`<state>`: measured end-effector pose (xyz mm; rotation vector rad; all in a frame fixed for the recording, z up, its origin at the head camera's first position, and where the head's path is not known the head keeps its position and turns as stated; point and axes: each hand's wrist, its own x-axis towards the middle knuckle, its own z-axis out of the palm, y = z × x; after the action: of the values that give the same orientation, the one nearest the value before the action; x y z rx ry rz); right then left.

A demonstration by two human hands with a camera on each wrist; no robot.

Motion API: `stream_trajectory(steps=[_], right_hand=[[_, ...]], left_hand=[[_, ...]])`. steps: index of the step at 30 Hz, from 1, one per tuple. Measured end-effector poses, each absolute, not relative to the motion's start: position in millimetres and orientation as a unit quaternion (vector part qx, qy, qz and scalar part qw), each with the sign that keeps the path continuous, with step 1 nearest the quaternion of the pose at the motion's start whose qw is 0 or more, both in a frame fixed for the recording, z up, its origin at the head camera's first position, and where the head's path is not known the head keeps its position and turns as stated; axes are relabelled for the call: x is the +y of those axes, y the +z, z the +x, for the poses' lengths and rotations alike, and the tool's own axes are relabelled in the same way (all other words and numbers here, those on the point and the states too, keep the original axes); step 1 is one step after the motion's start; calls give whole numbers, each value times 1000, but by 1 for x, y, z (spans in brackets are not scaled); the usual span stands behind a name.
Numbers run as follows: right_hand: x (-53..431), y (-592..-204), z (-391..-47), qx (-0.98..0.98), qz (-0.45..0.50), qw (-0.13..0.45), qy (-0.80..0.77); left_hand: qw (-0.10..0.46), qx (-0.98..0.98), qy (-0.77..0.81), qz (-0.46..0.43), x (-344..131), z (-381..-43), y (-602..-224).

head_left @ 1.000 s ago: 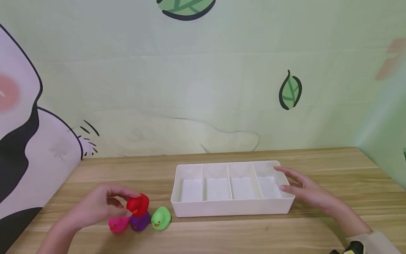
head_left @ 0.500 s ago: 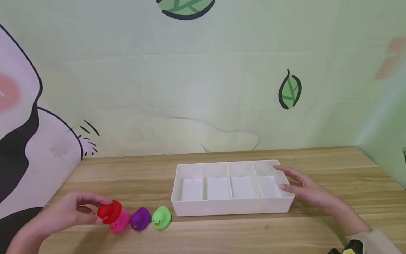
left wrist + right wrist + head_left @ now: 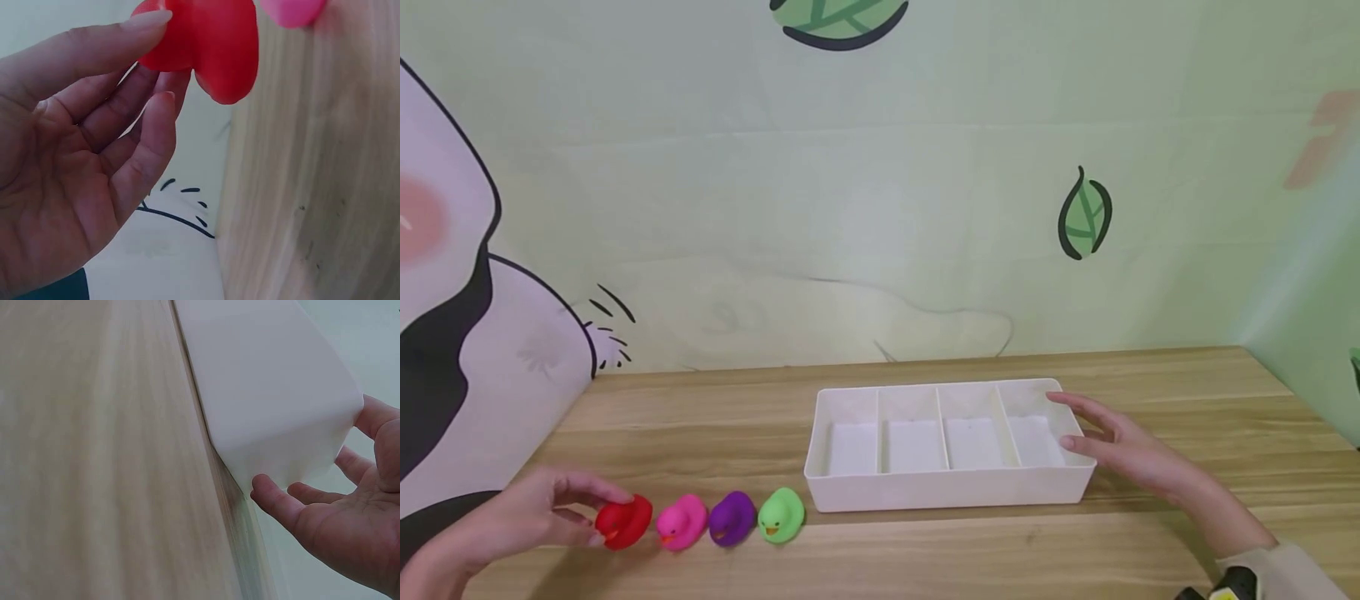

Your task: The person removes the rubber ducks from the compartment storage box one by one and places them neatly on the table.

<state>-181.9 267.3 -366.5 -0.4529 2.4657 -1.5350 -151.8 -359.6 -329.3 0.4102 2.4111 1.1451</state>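
Note:
My left hand [image 3: 523, 517] pinches a red rubber duck [image 3: 628, 523] between thumb and fingers at the left of the table. In the left wrist view, the same red duck [image 3: 225, 50] sits at the fingertips; whether it touches the wood I cannot tell. To its right stand a pink duck [image 3: 682, 523], a purple duck [image 3: 732, 518] and a green duck [image 3: 781, 516], in a row. My right hand [image 3: 1131, 446] rests at the right end of a white divided box [image 3: 951, 490], fingers relaxed around the end wall. The right wrist view shows fingertips [image 3: 265, 484] beside that wall.
The wooden table [image 3: 970, 554] runs back to a pale green wall covering [image 3: 880, 208] with printed leaves and a cartoon animal. Thin dividers [image 3: 942, 429] split the box into several compartments. The box stands right of the green duck.
My left hand has carried the red duck left and down, from over the purple duck, past the pink one, to the row's left end. The right hand and box have stayed put.

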Motion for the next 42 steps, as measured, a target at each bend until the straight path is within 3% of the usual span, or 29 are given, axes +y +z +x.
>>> stream_trajectory(steps=[42], right_hand=[[267, -365, -181, 835, -144, 107, -520]], left_hand=[[255, 882, 371, 138, -352, -168, -344]])
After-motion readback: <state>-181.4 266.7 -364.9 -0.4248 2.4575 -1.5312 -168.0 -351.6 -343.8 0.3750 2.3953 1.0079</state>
